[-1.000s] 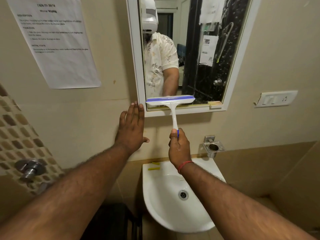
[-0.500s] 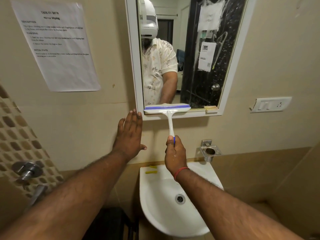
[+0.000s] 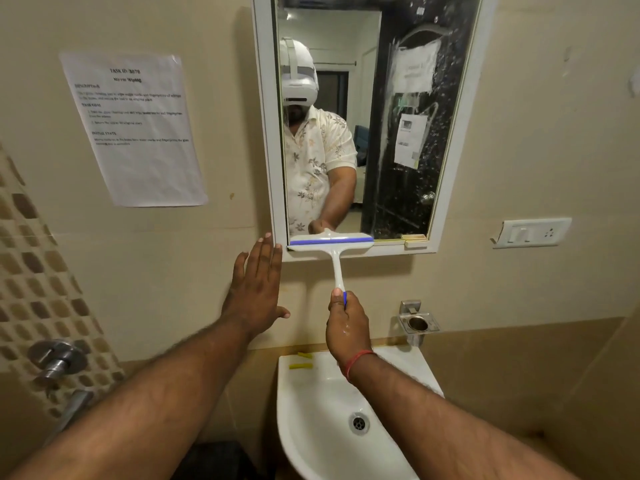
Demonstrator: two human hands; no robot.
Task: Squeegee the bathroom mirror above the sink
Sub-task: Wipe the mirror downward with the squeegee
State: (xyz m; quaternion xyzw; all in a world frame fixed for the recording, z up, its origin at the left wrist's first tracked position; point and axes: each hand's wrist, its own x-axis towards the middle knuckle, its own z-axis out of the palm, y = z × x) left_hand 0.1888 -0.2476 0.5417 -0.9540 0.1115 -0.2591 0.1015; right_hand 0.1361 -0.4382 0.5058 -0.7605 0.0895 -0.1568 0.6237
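A white-framed mirror [image 3: 446, 161] hangs on the beige wall above a white sink [image 3: 311, 427]. Its right half carries water drops and soapy smears; the left strip looks cleaner. My right hand [image 3: 348, 323] grips the lower handle of a white squeegee with a blue blade [image 3: 330, 243]. The blade lies across the mirror's bottom left edge, on the lower frame. My left hand [image 3: 256, 292] rests flat against the wall, fingers together, just left of the mirror's lower corner, holding nothing.
A printed paper sheet [image 3: 135, 129] is taped to the wall at left. A metal holder [image 3: 417, 322] sits right of the sink, a switch plate [image 3: 531, 233] further right. A tap valve [image 3: 55, 360] projects from the tiled wall at left. Yellow bits [image 3: 301, 366] lie on the sink rim.
The squeegee has stayed at the mirror's bottom edge, sliding slightly onto the frame. The view has tilted upward, showing more of the mirror. My left hand has kept its place on the wall.
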